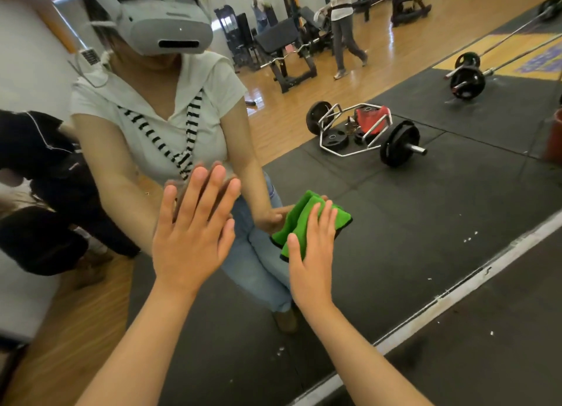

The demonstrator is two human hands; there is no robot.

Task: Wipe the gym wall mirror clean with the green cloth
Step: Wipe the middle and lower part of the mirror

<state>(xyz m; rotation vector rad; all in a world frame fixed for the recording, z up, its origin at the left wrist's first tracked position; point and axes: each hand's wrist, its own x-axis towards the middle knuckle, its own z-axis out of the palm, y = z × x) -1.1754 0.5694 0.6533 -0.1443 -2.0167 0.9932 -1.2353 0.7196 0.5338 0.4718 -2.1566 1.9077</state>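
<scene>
Both hands are up against the mirror (425, 211). Left hand (194, 232) open, fingers straight and spread, palm to the glass, fingertips meeting their own reflection; it holds nothing. Right hand (313, 253) likewise flat, fingers straight and close together, pressing the green cloth (299, 223) onto the glass. Cloth bunched in folds, dark trim along its edge, showing above and to either side of the fingers. It sits low on the mirror, right of the left hand; the two hands are near but apart. Both forearms bare, reaching in from the bottom edge. White strip (456, 287) runs diagonally along the mirror's foot, black rubber mat (486, 360) on the near side of it. In the reflection: the wearer (158, 116) in a pale top and jeans with a grey headset (170, 28); a trap bar (359, 132) loaded with black plates, lying on matting; a barbell (466, 81) further back; wooden floor (395, 40) beyond; a weight bench (279, 37); a second person (343, 25) mid-stride among the machines.
</scene>
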